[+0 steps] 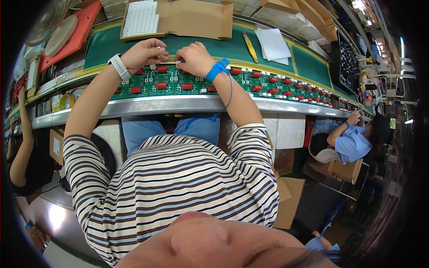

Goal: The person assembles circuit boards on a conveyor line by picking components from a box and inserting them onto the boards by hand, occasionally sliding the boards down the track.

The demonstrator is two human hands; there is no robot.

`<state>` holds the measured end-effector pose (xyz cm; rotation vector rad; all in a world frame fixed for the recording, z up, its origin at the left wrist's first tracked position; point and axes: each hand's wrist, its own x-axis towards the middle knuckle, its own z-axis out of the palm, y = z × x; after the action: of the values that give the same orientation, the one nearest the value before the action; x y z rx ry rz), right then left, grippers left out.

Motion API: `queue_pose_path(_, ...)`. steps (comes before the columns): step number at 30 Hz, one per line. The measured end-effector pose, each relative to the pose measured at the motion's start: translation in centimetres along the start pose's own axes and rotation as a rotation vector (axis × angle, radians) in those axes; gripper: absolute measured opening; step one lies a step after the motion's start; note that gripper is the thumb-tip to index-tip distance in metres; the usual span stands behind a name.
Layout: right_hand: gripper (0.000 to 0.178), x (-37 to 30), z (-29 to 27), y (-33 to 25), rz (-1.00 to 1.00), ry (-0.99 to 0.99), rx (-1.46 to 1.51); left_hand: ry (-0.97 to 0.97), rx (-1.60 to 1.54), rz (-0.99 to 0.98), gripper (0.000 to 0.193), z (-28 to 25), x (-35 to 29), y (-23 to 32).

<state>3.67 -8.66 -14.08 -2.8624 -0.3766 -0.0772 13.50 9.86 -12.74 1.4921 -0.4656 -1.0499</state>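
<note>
Where a long green bench top runs behind a shiny metal rail, a row of green circuit boards with red block-shaped components lies between the two, just below the hands. Beyond the boards sits an open brown cardboard box, with a thin white foam sheet farther right. Near the boards' far edge, the left hand curls its fingers and the right hand bends its own downward, though whether either grasps anything cannot be told, while a slim yellow tool lies beside the sheet and small white parts fill the box's left side.
</note>
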Motion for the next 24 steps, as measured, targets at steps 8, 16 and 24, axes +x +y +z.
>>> queue_pose_path(8, 0.027, 0.6, -0.7, -1.8, -0.003, 0.324, 0.281, -0.139, -0.127, 0.009, 0.025, 0.5, 1.3, -0.9)
queue_pose_path(16, 0.025, -1.1, -1.8, -0.2, 0.102, 0.175, 0.559, -0.173, 0.006, 0.025, 0.025, 1.3, 1.3, 0.0)
queue_pose_path(24, 0.019, -5.8, -3.4, -0.8, 0.177, 0.056, 0.516, 0.073, 1.105, 0.424, 0.014, 1.9, 1.9, -0.5)
